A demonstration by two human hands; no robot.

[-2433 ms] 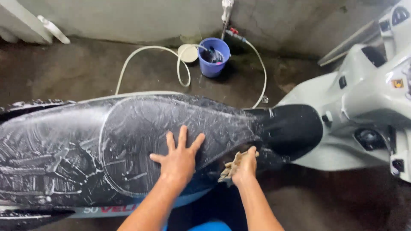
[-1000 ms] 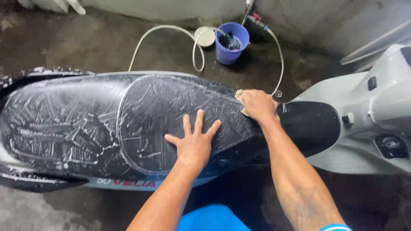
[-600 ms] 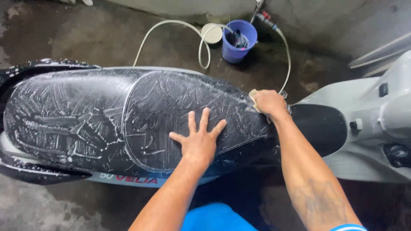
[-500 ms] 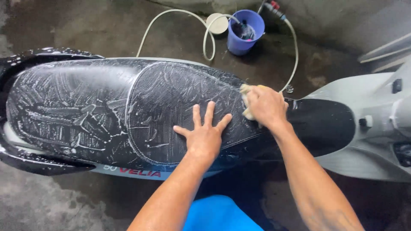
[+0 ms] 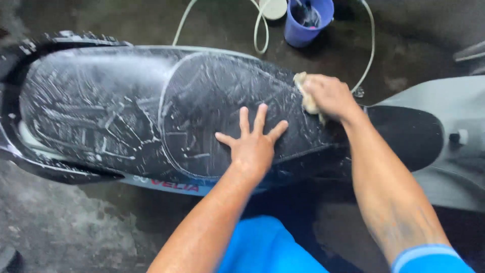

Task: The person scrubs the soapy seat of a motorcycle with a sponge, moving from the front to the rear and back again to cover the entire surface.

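Observation:
A black scooter seat point(image 5: 126, 111), streaked with white soap foam, stretches across the view. My left hand point(image 5: 252, 144) lies flat on its near side, fingers spread, holding nothing. My right hand point(image 5: 331, 96) presses a pale yellow sponge point(image 5: 304, 95) onto the front part of the seat, near where the foam ends. Most of the sponge is hidden under the fingers.
A blue bucket point(image 5: 305, 20) stands on the wet concrete floor point(image 5: 60, 227) beyond the seat, with a white hose point(image 5: 260, 30) looping beside it. The grey scooter body point(image 5: 454, 131) runs off to the right. My blue-clad knee point(image 5: 262, 247) is below.
My right hand with the sponge has moved from the near side of the seat up over its front top. The left hand stayed planted while the view tilted further down.

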